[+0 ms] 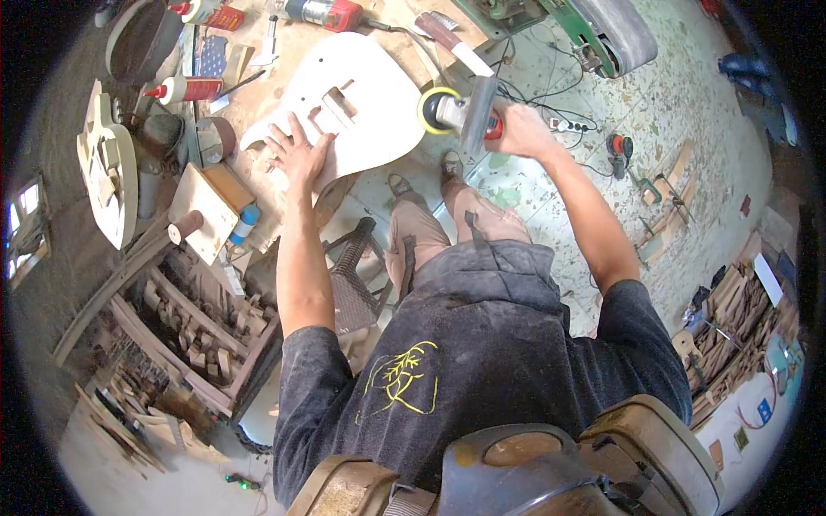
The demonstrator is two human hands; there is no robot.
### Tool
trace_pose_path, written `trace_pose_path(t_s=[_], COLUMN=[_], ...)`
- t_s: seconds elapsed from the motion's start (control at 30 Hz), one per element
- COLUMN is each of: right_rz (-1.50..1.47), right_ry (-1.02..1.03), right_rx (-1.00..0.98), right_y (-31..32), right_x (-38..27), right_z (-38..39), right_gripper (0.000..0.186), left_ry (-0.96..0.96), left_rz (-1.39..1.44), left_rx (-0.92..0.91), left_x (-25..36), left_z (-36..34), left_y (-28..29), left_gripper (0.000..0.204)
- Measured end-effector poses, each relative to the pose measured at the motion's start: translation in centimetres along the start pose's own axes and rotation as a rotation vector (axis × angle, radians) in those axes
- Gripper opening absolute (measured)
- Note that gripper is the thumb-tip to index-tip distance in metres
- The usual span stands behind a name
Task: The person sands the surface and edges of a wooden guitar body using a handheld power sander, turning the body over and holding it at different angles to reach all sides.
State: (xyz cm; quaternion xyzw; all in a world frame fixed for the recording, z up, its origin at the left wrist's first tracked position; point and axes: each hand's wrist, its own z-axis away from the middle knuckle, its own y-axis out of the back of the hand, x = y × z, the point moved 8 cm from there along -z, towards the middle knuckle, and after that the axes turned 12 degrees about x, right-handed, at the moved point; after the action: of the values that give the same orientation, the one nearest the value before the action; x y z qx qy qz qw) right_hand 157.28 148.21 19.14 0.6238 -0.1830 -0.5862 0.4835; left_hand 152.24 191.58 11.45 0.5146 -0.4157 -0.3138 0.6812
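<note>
A pale guitar body (383, 107) with cut-out pockets lies on the wooden workbench (258, 90), its rounded end overhanging the near right edge. Flat on its left part rests my left hand (298, 155), fingers spread, beside the cut-outs. My right hand (521, 131) is closed around a small power sander (454, 113) with a round, yellow-edged pad. The pad is tipped up on its side, at or very close to the right rim of the guitar body; whether they touch, I cannot tell. My right fingers are partly hidden behind the tool.
Glue bottles (191, 89), a red and grey power tool (323, 13) and a brush (452, 43) lie about the bench. A green belt sander (602, 43) stands at the upper right. Cables (551, 103) trail across the floor. Another guitar body (110, 172) leans at left.
</note>
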Motion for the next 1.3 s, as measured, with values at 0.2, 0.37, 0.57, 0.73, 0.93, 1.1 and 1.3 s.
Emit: trace_pose_path(t_s=[0.2, 0.37, 0.57, 0.73, 0.93, 1.1, 1.3], right_rz=[-0.047, -0.044, -0.057, -0.099, -0.094, -0.050, -0.120], right_ry=[0.120, 0.033, 0.023, 0.192, -0.033, 0.008, -0.018], right_rx=[-0.014, 0.096, 0.030, 0.024, 0.116, 0.223, 0.093], right_y=[-1.2, 0.0, 0.0, -1.3, 1.0, 2.0, -1.4], right_x=[-3.2, 0.8, 0.0, -2.7, 0.7, 1.0, -1.3], right_z=[2.6, 0.3, 0.6, 3.1, 0.5, -0.3, 2.2], right_gripper=[0.041, 0.044, 0.044, 0.041, 0.038, 0.042, 0.044], left_ry=[-0.007, -0.027, -0.012, -0.019, -0.023, -0.019, -0.019], left_rz=[-0.003, 0.003, -0.016, -0.033, -0.046, -0.056, -0.054], left_rx=[-0.013, 0.000, -0.013, -0.010, -0.016, -0.012, -0.009], left_x=[-0.2, 0.4, 0.0, -0.1, 0.0, -0.1, -0.5], left_z=[0.2, 0.0, -0.2, -0.2, -0.3, -0.3, -0.2], left_y=[0.0, 0.3, 0.1, -0.2, -0.2, -0.1, -0.1], left_gripper=[0.115, 0.113, 0.115, 0.116, 0.116, 0.114, 0.114])
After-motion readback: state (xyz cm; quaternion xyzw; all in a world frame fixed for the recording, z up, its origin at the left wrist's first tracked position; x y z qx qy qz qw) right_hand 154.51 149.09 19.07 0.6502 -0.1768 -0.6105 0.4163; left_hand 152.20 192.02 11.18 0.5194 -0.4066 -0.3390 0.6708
